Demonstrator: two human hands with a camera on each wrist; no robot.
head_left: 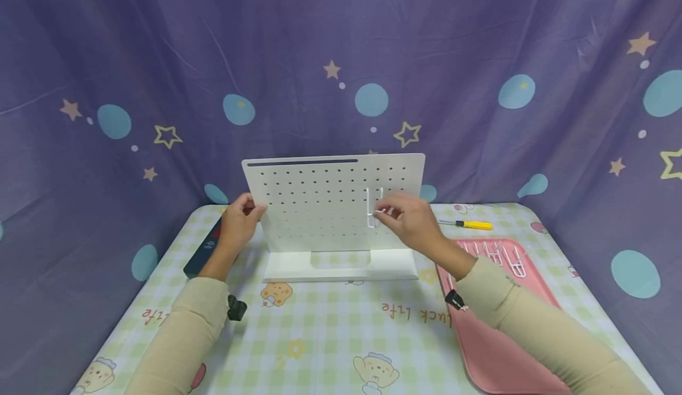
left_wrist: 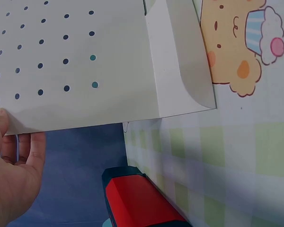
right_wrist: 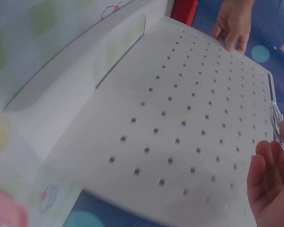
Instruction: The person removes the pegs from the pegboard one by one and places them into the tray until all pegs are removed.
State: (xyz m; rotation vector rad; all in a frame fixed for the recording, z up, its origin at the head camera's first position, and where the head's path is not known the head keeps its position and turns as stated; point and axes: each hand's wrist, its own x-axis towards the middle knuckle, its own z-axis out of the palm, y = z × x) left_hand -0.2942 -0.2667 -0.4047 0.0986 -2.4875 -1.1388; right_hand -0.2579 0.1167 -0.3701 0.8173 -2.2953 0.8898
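Observation:
A white pegboard (head_left: 309,223) stands upright on its white base, with rows of small holes across its face and a long slot along its top edge. At its left edge my left hand (head_left: 238,223) pinches the board, thumb on the front and fingers behind, as the left wrist view shows. My right hand (head_left: 412,220) pinches a white wire hook (head_left: 369,211) between thumb and fingertips, up against the right part of the board's face. In the right wrist view the wire hook (right_wrist: 275,116) shows at the right edge, partly hidden by the fingers.
To the right lies a pink tray (head_left: 495,347) with several white wire hooks (head_left: 515,262) at its far end. Behind it is a yellow-handled screwdriver (head_left: 476,225). A dark teal and red case (head_left: 201,256) sits beside my left forearm. A purple curtain (head_left: 298,39) hangs behind the table.

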